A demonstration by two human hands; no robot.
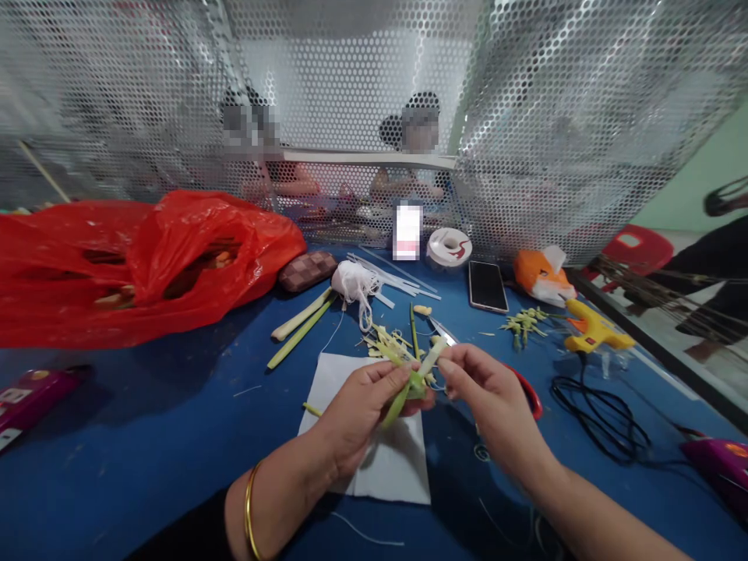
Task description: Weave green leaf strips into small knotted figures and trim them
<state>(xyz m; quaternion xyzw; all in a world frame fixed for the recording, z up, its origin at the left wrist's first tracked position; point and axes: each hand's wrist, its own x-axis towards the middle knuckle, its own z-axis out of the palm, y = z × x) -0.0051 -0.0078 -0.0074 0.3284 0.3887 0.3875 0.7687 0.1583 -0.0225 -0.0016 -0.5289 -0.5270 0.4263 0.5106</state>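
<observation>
Between the thumb and fingers of my left hand (362, 405) is a small folded piece of green leaf strips (416, 384), one end pointing down toward me. My right hand (494, 389) pinches a pale strip (432, 358) that stands up from that piece. Both hands are closed, held over a white paper sheet (403, 467). Scissors (445, 333) lie partly hidden behind my right hand, their red handle showing at its far side. Just beyond my fingers, a pile of pale green scraps (386, 341) lies on the blue table.
Two green stalks (301, 335) and white string (355, 282) lie ahead. A red plastic bag (234, 234) fills the left. A ribbon roll (449, 248), a phone (488, 286) and a yellow glue gun (599, 331) with black cord stand right. Perforated sheeting (351, 86) closes the back, people behind it.
</observation>
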